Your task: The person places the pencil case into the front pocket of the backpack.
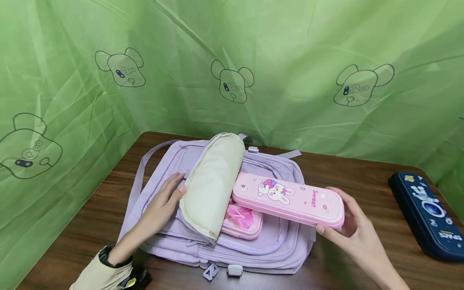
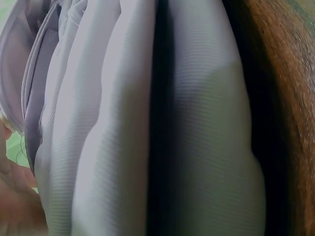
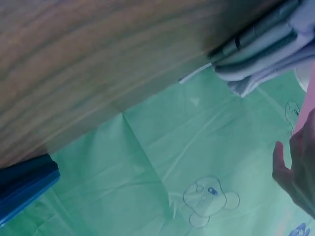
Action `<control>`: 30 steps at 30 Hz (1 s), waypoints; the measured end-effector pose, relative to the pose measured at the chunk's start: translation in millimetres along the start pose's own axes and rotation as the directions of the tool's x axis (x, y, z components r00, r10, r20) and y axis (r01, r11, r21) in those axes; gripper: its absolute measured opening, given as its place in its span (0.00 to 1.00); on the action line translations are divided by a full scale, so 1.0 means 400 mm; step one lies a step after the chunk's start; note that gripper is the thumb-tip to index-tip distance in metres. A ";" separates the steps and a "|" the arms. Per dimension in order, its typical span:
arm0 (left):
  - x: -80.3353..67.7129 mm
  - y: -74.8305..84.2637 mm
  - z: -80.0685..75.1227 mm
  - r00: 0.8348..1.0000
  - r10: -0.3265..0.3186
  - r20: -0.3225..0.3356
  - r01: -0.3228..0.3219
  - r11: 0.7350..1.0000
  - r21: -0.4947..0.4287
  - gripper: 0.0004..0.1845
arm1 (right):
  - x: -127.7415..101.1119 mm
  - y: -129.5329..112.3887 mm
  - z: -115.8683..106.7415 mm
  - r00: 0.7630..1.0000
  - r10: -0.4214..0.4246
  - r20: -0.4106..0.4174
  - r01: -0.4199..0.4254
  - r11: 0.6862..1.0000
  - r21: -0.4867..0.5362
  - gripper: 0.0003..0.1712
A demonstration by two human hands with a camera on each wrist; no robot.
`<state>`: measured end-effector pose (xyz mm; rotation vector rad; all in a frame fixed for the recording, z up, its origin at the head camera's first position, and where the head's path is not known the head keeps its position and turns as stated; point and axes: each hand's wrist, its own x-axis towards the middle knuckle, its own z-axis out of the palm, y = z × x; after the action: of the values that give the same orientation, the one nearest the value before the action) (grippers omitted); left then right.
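A right hand [image 1: 349, 229] grips a pink pencil case [image 1: 288, 198] over a lilac backpack [image 1: 253, 241] while the flat left hand [image 1: 164, 201] pushes back its cream flap [image 1: 210, 185], a navy case [image 1: 427, 213] lying at the table's right edge.

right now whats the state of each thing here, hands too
backpack: flat on table, flap lifted open
flap: folded back, left hand touching it
bunny case: closed, gripped by right hand, one end under flap
flower case: closed, partly inside backpack
blue case: closed, lying on table
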<state>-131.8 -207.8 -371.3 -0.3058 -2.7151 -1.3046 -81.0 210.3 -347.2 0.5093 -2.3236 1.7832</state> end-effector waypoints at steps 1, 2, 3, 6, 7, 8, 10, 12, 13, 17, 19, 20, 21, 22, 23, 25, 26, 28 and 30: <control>0.001 0.001 -0.002 1.000 0.006 -0.001 -0.006 1.000 0.006 0.28 | 0.002 -0.005 -0.003 1.000 -0.005 -0.008 0.005 1.000 -0.011 0.47; 0.002 0.002 -0.004 1.000 0.014 -0.004 -0.014 1.000 0.012 0.28 | 0.004 -0.010 -0.007 1.000 -0.010 -0.019 0.010 0.999 -0.033 0.47; 0.003 0.003 -0.006 1.000 0.026 -0.008 -0.026 0.999 0.020 0.28 | 0.006 -0.015 -0.012 0.999 -0.016 -0.030 0.015 0.999 -0.051 0.47; 0.006 0.005 -0.010 0.997 0.070 -0.022 -0.070 0.997 0.033 0.27 | 0.009 -0.025 -0.024 0.997 -0.039 -0.060 0.031 0.991 -0.132 0.49; 0.008 0.004 -0.011 0.996 0.083 -0.023 -0.083 0.996 0.034 0.27 | 0.009 -0.026 -0.026 0.997 -0.043 -0.066 0.033 0.989 -0.146 0.49; 0.009 0.004 -0.011 0.996 0.092 -0.020 -0.091 0.995 0.033 0.27 | 0.008 -0.026 -0.028 0.996 -0.046 -0.071 0.034 0.986 -0.160 0.50; 0.011 0.002 -0.009 0.995 0.095 -0.010 -0.095 0.995 0.031 0.27 | 0.006 -0.025 -0.029 0.996 -0.047 -0.076 0.032 0.983 -0.181 0.50; 0.011 0.000 -0.008 0.996 0.087 0.001 -0.087 0.996 0.028 0.26 | 0.003 -0.023 -0.026 0.996 -0.039 -0.077 0.023 0.980 -0.196 0.50; 0.011 -0.001 -0.007 0.996 0.084 0.005 -0.084 0.996 0.028 0.26 | 0.002 -0.022 -0.024 0.996 -0.034 -0.077 0.018 0.978 -0.207 0.50; 0.012 -0.006 -0.009 0.997 0.082 0.007 -0.082 0.996 0.031 0.26 | 0.003 -0.019 -0.017 0.997 -0.022 -0.074 0.003 0.969 -0.246 0.50; 0.013 -0.007 -0.011 0.996 0.088 0.007 -0.088 0.996 0.029 0.26 | 0.006 -0.020 -0.016 0.997 -0.024 -0.073 0.005 0.966 -0.259 0.50; 0.014 -0.007 -0.011 0.996 0.092 0.007 -0.092 0.995 0.030 0.26 | 0.007 -0.021 -0.016 0.997 -0.025 -0.073 0.005 0.965 -0.264 0.51; 0.014 -0.007 -0.012 0.995 0.097 0.005 -0.097 0.995 0.032 0.26 | 0.008 -0.021 -0.016 0.997 -0.027 -0.073 0.007 0.962 -0.272 0.51; 0.015 -0.006 -0.012 0.995 0.102 0.002 -0.102 0.994 0.033 0.26 | 0.008 -0.022 -0.015 0.997 -0.028 -0.073 0.006 0.961 -0.277 0.52; 0.015 -0.006 -0.013 0.994 0.105 -0.001 -0.105 0.994 0.035 0.26 | 0.009 -0.024 -0.014 0.997 -0.027 -0.074 0.005 0.959 -0.283 0.52; 0.014 -0.004 -0.013 0.993 0.114 -0.009 -0.113 0.993 0.038 0.26 | 0.010 -0.026 -0.012 0.997 -0.019 -0.077 -0.005 0.955 -0.296 0.52; 0.015 -0.004 -0.012 0.993 0.118 -0.012 -0.117 0.992 0.038 0.26 | 0.010 -0.026 -0.009 0.997 -0.011 -0.076 -0.012 0.954 -0.301 0.52; 0.015 -0.003 -0.011 0.992 0.122 -0.016 -0.121 0.992 0.042 0.25 | 0.011 -0.026 -0.004 0.998 0.000 -0.070 -0.021 0.950 -0.310 0.53; 0.015 -0.001 -0.010 0.993 0.118 -0.016 -0.117 0.992 0.044 0.25 | 0.013 -0.026 0.001 0.998 0.000 -0.064 -0.020 0.948 -0.318 0.53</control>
<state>-137.7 -210.3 -368.0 -0.4393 -2.6609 -1.2108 -82.0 206.5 -336.2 0.3827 -2.5040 1.3628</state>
